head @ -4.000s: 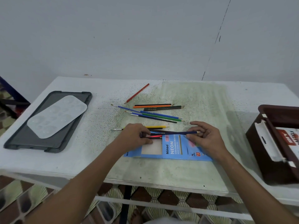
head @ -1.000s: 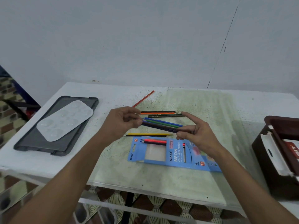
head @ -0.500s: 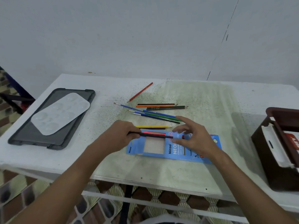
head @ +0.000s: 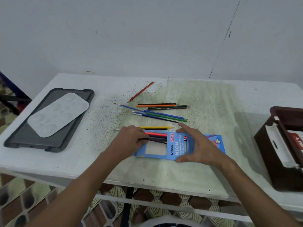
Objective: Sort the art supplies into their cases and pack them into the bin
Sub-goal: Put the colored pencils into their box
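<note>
A blue pencil box [head: 173, 149] lies flat on the table, its open end facing left. A red pencil [head: 155, 133] and dark ones show inside it. My left hand [head: 131, 138] pinches a dark pencil [head: 157, 141] at the box mouth. My right hand [head: 196, 145] lies spread over the box, thumb at its near edge and forefinger at its far edge. A yellow pencil [head: 155, 127] sits just behind the box. Farther back lie several loose pencils and brushes [head: 162, 113] and an orange-red pencil [head: 141, 91].
A dark grey tray [head: 23, 138] with a clear paint palette [head: 57, 114] on it rests at the left of the table. A brown bin [head: 278, 161] with white packaging inside stands at the right edge. The table's near edge runs just below the box.
Both hands came down from mid-air with the dark pencil to the box. My left hand now feeds it into the box mouth and my right hand has settled onto the box.
</note>
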Motion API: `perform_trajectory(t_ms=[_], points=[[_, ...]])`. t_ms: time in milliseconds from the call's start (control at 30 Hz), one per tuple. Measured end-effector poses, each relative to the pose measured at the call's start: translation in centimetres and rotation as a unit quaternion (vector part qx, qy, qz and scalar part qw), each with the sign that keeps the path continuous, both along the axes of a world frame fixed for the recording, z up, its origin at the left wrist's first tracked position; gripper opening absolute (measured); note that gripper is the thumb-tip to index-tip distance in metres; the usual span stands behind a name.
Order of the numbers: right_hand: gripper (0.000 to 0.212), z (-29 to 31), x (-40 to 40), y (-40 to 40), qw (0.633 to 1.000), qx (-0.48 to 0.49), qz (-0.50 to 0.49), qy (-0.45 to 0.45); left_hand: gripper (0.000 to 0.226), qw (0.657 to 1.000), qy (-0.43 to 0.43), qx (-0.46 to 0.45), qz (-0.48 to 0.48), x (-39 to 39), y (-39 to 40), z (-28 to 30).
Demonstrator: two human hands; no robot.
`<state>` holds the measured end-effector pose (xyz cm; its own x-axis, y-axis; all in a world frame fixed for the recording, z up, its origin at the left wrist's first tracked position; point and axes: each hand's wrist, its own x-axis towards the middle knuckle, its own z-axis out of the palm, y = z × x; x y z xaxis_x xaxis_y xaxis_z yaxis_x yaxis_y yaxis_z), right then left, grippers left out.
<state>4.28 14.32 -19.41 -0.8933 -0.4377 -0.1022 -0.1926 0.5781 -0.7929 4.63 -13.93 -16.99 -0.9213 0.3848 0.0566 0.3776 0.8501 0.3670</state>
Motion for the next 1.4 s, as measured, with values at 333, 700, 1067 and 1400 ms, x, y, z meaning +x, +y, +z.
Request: perform_trajectory(t_ms=[333,700,1067,1400], points=[[0.114,-0.3,-0.1,0.3,1.0,0.007,0.007,-0.007,0.031,0.993,-0.065,0.05,0.086,0.8,-2.6,-0.1],[0.111,-0.8,-0.2,0.0,0.999,0.018,0.016,0.03,0.02,0.999,0.026,0.042,0.004,0.4,1.8,-1.9],[0.112,-0.9,-0.4,0.0,0.999,0.013,0.019,0.029,0.07,0.963,-0.068,0.132,0.223,3.4,1.4,-0.8],[0.096,-0.9,-0.4,0.1,0.998,0.009,0.024,0.054,0.021,0.946,-0.107,0.149,0.269,3.3,0.6,0.7]])
